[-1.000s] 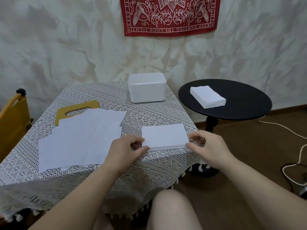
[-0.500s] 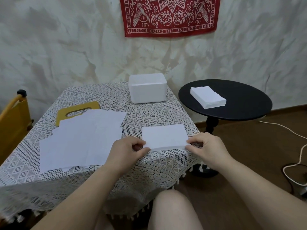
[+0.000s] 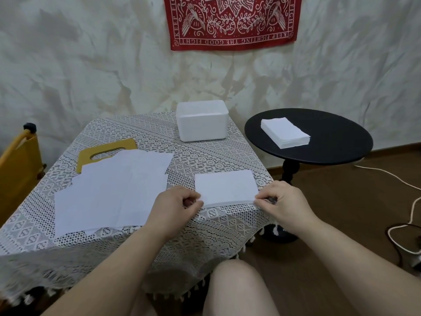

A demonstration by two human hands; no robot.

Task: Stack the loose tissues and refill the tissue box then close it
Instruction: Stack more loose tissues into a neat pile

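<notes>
Soft, even indoor light is falling across the scene, shadows are staying faint, white paper is washing out slightly, and wide-angle distortion is bending the frame's edges.

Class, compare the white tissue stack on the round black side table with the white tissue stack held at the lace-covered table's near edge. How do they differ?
The white tissue stack on the round black side table looks thicker; the white tissue stack on the lace-covered table looks thinner. The first lies untouched and skewed; the second lies squarer to the camera, pinched by the left hand and right hand. Both are neat, white and rectangular.
</notes>
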